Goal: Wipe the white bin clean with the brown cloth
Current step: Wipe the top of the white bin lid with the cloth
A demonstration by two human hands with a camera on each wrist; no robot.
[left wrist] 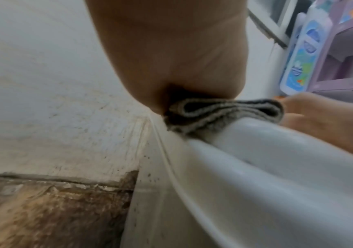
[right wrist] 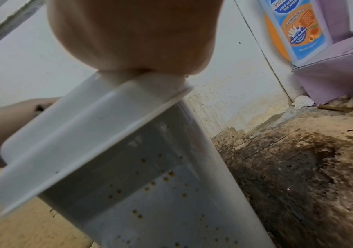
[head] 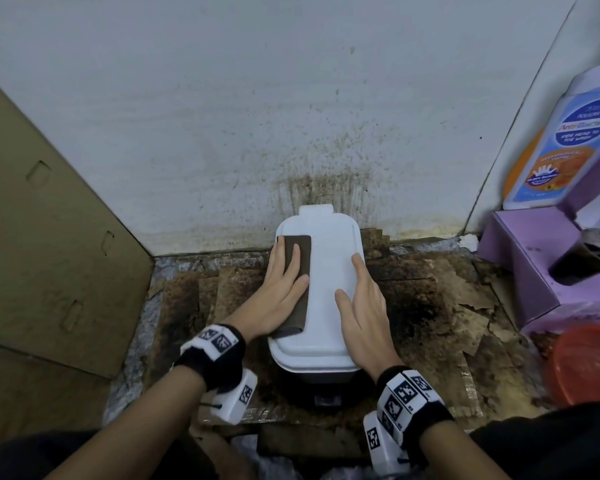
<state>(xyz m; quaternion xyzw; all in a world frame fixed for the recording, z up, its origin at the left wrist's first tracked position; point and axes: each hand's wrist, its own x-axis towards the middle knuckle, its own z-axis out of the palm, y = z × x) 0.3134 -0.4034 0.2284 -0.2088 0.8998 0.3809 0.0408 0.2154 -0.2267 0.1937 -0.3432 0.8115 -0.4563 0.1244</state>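
Observation:
A white bin (head: 326, 271) with its lid closed stands on the floor against the stained wall. A folded brown cloth (head: 300, 251) lies along the left part of the lid. My left hand (head: 284, 282) presses flat on the cloth with straight fingers. In the left wrist view the cloth's folded edge (left wrist: 224, 114) sticks out from under the palm over the lid rim (left wrist: 256, 151). My right hand (head: 357, 299) rests flat on the lid's right edge, fingers straight. The right wrist view shows the bin's side wall (right wrist: 160, 193) speckled with brown spots.
Flattened cardboard (head: 49, 237) leans at the left. A purple shelf unit (head: 534, 258) with a soap bottle (head: 561, 147) stands at the right, an orange-red tub (head: 586, 362) near it. The floor (head: 430, 306) round the bin is dirty and stained.

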